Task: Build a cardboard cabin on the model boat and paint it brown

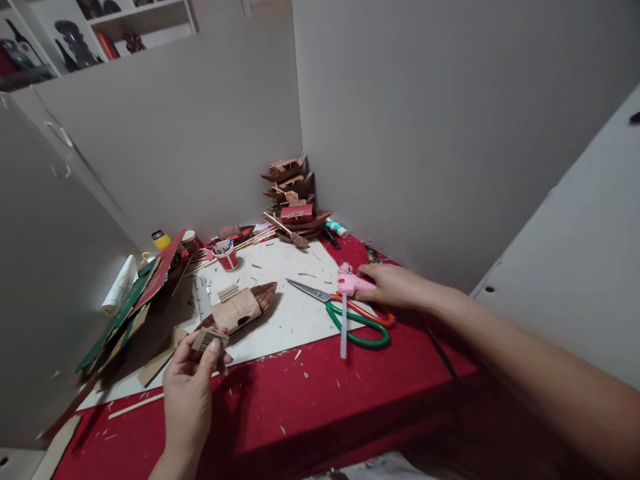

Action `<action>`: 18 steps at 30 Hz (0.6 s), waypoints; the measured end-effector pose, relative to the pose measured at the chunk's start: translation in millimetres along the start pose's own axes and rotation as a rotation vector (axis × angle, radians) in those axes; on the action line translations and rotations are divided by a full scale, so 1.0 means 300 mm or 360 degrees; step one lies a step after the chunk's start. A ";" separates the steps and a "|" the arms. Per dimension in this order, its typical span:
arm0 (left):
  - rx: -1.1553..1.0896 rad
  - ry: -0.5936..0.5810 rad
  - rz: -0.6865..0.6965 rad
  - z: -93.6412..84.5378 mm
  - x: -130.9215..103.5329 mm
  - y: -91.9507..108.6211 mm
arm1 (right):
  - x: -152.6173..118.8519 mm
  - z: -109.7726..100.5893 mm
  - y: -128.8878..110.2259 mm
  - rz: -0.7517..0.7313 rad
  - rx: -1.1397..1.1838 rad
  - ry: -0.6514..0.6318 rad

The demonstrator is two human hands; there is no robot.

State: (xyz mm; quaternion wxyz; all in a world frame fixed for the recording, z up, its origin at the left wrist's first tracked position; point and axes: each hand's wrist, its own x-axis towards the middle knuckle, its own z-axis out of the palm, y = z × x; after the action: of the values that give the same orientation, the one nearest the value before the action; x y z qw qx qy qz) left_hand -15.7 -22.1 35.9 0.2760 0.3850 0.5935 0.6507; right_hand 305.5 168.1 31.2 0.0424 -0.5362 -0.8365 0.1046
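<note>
Between its thumb and fingers, my left hand (193, 377) pinches a small piece of corrugated cardboard (210, 339). Just beyond it, a model boat (237, 310) with a tan paper cover lies on the white board (280, 333). My right hand (387, 283) is closed around the handle of a pink glue gun (351, 281), from which a translucent glue stick (344, 327) points toward me. Under the glue gun are scissors (357, 327) with one green and one orange handle, their blades pointing left and a little apart.
Stacked model boats (297, 200) stand at the back corner. A red and white cup (225, 255) and a clear ruler (201, 300) are on the board. Green and red cardboard sheets (135, 303) lean at left, near a yellow bottle (161, 240). Grey walls enclose the red-covered table (310, 400).
</note>
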 end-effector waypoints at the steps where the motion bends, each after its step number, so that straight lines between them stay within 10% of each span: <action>1: -0.0005 0.0003 -0.0002 0.000 0.004 0.003 | -0.002 -0.002 0.008 -0.0009 0.0005 -0.0016; 9: 0.0017 -0.0246 0.0137 0.106 0.027 0.043 | -0.129 -0.084 -0.234 -0.0406 0.0904 0.0423; 15: 0.0240 -0.0570 0.0357 0.188 0.028 0.026 | -0.168 -0.049 -0.489 -0.0466 0.2086 -0.0455; 18: 0.0308 -0.0728 0.0358 0.188 0.029 0.017 | -0.140 -0.017 -0.513 -0.0377 0.2227 -0.0459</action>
State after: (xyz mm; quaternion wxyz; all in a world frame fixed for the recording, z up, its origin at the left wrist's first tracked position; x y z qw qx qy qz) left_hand 26.9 15.8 42.4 0.2909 0.6101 0.5287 0.5134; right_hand 187.5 68.6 71.9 0.2760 -0.2701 -0.6233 0.6800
